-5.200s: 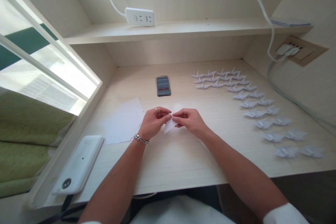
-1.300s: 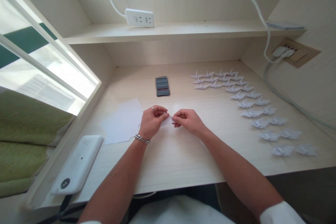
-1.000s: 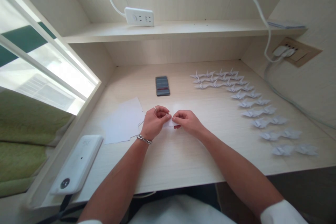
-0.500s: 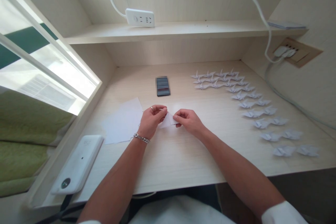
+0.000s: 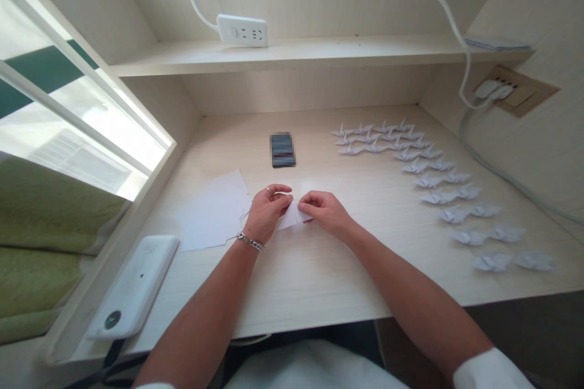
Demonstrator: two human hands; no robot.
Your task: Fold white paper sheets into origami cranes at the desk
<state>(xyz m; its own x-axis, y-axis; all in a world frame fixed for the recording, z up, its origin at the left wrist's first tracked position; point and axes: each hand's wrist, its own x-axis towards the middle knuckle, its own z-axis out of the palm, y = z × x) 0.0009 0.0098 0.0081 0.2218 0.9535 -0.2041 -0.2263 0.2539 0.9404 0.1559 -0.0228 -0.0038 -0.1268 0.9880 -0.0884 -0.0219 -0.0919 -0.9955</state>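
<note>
Between my hands is a small folded piece of white paper (image 5: pixel 290 217), held just over the desk with a crease down its middle. My left hand (image 5: pixel 269 209) pinches its left side between thumb and fingers; a ring and a chain bracelet show on this hand and wrist. My right hand (image 5: pixel 326 209) grips the right side with thumb and bent index finger, the other fingers curled and partly hidden. Loose white paper sheets (image 5: pixel 212 213) lie flat to the left of my left hand. Several folded paper cranes (image 5: pixel 429 179) stand in rows on the right.
A dark phone (image 5: pixel 283 151) with a blurred screen lies beyond my hands. A white power bank (image 5: pixel 137 285) with a dark strap rests at the left front edge. A power strip (image 5: pixel 241 31) stands on the shelf (image 5: pixel 310 51), and cables hang by the wall socket (image 5: pixel 517 91) at right.
The folded paper has turned slightly, its lower edge now tilting up to the right. My left fingers have shifted a little and the index finger is straighter. My right hand stays nearly in place.
</note>
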